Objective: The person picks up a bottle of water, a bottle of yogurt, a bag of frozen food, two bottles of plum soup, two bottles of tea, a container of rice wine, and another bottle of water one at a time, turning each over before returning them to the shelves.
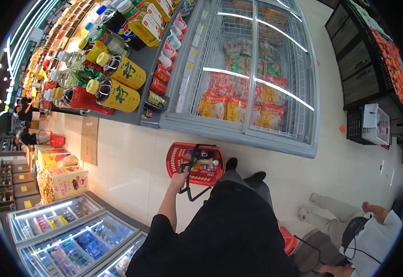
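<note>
Black sleeve nearest; my left hand (179, 179) grips the red shopping basket (177, 159) by its black handle (188, 177). Stiff plastic, probably moderately heavy with bottles; I cannot see my right hand.

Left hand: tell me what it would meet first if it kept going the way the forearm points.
Probably the red basket that the left hand already grips by its black handle; beyond it stands the chest freezer. Depth is uncertain.
</note>
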Action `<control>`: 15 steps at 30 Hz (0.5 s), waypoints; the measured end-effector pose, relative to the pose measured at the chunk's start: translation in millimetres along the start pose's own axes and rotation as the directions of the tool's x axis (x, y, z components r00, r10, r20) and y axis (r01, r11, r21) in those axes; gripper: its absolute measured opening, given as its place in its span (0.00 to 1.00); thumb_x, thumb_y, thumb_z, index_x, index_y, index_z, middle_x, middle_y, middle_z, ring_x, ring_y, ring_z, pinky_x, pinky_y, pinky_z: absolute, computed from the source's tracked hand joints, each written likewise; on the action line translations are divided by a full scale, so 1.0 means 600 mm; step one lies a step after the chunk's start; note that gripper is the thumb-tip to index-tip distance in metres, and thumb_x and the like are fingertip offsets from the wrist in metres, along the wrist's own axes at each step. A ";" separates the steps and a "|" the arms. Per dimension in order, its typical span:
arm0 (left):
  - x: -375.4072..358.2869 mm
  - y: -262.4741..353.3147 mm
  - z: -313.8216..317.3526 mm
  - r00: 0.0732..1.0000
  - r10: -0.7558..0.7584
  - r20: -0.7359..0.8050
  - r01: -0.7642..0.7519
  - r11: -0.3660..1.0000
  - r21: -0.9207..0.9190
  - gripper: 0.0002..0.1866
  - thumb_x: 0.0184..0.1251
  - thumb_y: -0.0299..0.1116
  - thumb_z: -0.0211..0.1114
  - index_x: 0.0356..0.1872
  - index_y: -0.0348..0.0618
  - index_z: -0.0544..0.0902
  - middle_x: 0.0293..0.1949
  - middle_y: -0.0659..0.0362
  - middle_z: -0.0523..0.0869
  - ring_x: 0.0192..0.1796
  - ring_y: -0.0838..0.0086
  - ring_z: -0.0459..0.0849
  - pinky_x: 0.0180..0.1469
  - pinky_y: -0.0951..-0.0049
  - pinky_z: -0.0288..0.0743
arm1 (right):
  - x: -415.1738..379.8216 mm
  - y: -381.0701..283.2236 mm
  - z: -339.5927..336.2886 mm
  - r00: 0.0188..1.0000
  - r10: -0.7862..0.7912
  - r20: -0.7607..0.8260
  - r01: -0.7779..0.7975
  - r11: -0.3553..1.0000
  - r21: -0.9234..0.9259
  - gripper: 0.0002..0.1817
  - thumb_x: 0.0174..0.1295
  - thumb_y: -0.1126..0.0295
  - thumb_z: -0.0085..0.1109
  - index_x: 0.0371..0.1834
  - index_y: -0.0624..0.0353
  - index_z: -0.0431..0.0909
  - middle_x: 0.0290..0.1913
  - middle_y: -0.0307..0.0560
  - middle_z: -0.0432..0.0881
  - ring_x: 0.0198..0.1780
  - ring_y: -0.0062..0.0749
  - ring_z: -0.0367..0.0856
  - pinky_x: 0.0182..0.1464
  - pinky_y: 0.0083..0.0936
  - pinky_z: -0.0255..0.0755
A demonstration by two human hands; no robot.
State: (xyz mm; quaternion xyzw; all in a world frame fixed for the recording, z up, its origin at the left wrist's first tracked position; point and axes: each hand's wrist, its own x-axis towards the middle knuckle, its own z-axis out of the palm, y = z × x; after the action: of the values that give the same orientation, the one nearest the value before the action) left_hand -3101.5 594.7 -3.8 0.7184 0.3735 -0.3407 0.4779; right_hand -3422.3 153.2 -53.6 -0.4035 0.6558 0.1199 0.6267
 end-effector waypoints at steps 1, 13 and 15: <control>-0.004 0.004 0.005 1.000 0.011 -0.015 -0.011 1.000 0.019 0.14 0.58 0.38 0.62 0.18 0.41 0.73 0.11 0.65 0.66 0.11 0.78 0.62 0.13 0.72 0.51 | 0.003 -0.004 -0.001 1.000 -0.002 0.002 0.002 1.000 -0.004 0.23 0.65 0.60 0.46 0.55 0.68 0.67 0.44 0.63 0.79 0.42 0.46 0.81 0.40 0.35 0.74; -0.102 -0.013 0.146 0.982 0.172 -0.073 -0.168 0.984 0.064 0.16 0.56 0.40 0.63 0.18 0.40 0.74 0.14 0.62 0.72 0.13 0.77 0.67 0.16 0.72 0.56 | 0.081 -0.016 -0.130 0.997 0.005 0.079 0.002 0.996 -0.090 0.23 0.64 0.61 0.46 0.56 0.69 0.67 0.43 0.64 0.79 0.42 0.47 0.81 0.41 0.36 0.74; -0.144 -0.012 0.207 0.997 0.047 0.060 -0.053 0.994 0.100 0.18 0.60 0.41 0.61 0.13 0.47 0.69 0.10 0.66 0.66 0.10 0.78 0.61 0.14 0.73 0.52 | 0.101 -0.018 -0.181 0.997 0.000 0.080 0.007 0.996 -0.088 0.23 0.64 0.61 0.46 0.56 0.69 0.67 0.43 0.64 0.79 0.43 0.47 0.81 0.41 0.36 0.74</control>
State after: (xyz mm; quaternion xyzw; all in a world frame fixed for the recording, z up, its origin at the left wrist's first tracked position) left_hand -3166.1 461.5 27.5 0.7407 0.3236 -0.3679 0.4597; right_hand -3486.9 51.5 -85.3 -0.4265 0.6235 0.1637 0.6345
